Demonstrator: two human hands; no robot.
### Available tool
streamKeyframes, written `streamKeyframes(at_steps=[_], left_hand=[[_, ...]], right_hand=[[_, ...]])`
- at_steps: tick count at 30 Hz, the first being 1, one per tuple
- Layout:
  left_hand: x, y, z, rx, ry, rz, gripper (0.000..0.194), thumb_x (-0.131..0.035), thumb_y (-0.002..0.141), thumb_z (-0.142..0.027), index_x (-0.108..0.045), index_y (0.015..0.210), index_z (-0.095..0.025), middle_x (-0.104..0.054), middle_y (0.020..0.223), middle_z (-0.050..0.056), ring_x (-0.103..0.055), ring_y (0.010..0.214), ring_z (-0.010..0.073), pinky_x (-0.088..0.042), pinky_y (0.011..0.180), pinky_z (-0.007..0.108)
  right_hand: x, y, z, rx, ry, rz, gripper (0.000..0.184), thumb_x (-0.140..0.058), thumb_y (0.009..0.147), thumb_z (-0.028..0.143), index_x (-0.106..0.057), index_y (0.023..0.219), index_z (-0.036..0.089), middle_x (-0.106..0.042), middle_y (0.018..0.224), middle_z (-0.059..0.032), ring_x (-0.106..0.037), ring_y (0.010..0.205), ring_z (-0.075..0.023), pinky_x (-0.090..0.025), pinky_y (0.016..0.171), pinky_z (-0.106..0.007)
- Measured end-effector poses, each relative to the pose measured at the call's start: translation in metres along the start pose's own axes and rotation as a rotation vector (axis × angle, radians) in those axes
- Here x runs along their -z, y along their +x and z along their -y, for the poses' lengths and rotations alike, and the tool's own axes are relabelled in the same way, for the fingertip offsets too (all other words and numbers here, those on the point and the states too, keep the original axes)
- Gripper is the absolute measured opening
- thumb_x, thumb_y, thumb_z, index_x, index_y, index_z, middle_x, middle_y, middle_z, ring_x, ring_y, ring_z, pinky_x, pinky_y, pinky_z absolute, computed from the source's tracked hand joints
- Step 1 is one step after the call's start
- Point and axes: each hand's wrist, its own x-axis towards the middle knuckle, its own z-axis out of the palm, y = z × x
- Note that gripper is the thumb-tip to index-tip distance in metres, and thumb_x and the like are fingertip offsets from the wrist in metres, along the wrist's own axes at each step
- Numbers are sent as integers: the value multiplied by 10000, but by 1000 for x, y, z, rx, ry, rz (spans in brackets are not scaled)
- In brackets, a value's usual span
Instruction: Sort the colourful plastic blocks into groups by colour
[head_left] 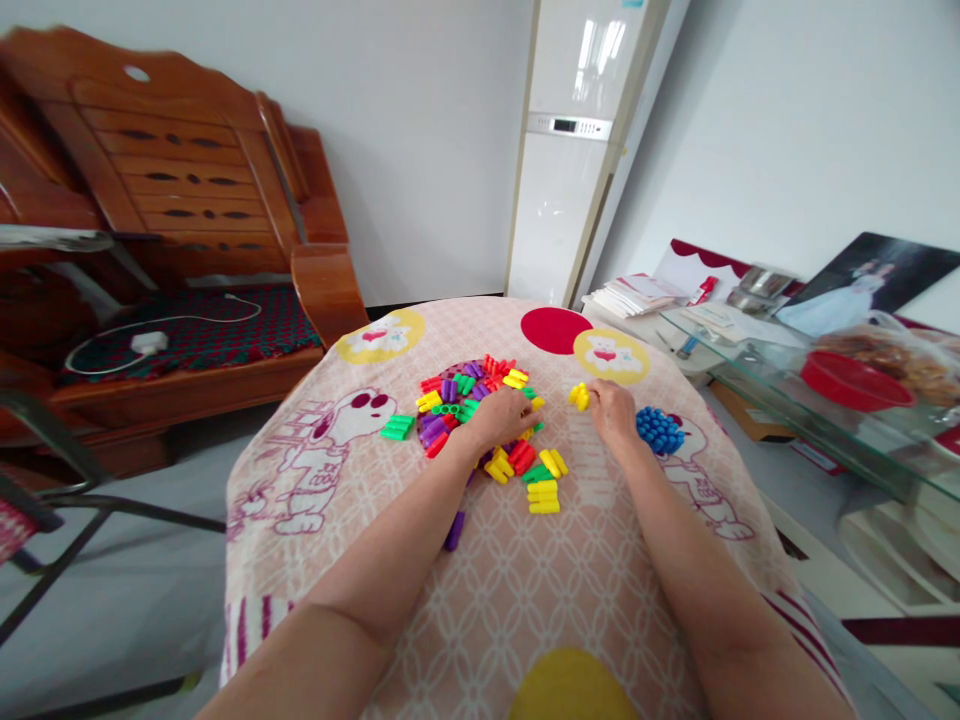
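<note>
Over the right part of a pile of small plastic tube-shaped pieces [465,395] in red, green, purple and yellow is my left hand [504,415]. Its fingers are bent together and partly hidden, and a yellow piece [537,404] shows at the fingertips. My right hand [613,408] pinches a small cluster of yellow pieces [578,396] just above or on the cloth. Beside its wrist, on the right, lies a bunch of blue pieces [660,430]. Nearer to me are yellow joined pieces [544,497] and a lone purple piece [453,531].
A patterned tablecloth [480,620] covers the round table. A green group of pieces [397,427] lies left of the pile. To the right stands a glass shelf [780,390] with a red bowl [847,380]. A wooden bench [180,200] and a white cabinet-like unit [559,190] stand behind.
</note>
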Motion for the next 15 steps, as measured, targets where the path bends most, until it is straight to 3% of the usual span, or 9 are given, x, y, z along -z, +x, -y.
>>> streamKeyframes(at_steps=[4,7,12,15], left_hand=[[-5,3,6,-34,-36,-19,344,-516,949,-385,-761,872,-157,-731,877,112,-643,808,212,-457,707,287],[-5,5,12,-65,-89,-36,347,-531,931,-408,-763,847,-165,-731,821,75,-636,763,186,-446,694,267],[8,2,23,40,-86,-137,383,-510,938,-398,-744,782,-138,-728,783,84,-652,755,192,-475,728,281],[8,3,31,79,-99,-250,263,-539,919,-307,-736,933,-134,-745,1000,113,-672,975,227,-503,885,317]], right_hand=[[6,-9,8,-21,49,-114,321,-403,957,188,-710,1043,151,-693,980,-128,-610,877,-222,-405,756,-291],[8,-14,22,58,167,-183,331,-397,958,194,-700,1082,141,-701,1025,-138,-622,944,-232,-431,823,-300],[-3,-24,44,179,306,-137,330,-412,932,163,-697,1098,167,-718,1039,-125,-636,986,-227,-460,864,-302],[-11,-28,48,196,312,-101,338,-416,918,144,-696,1107,160,-724,1045,-126,-643,994,-227,-468,873,-305]])
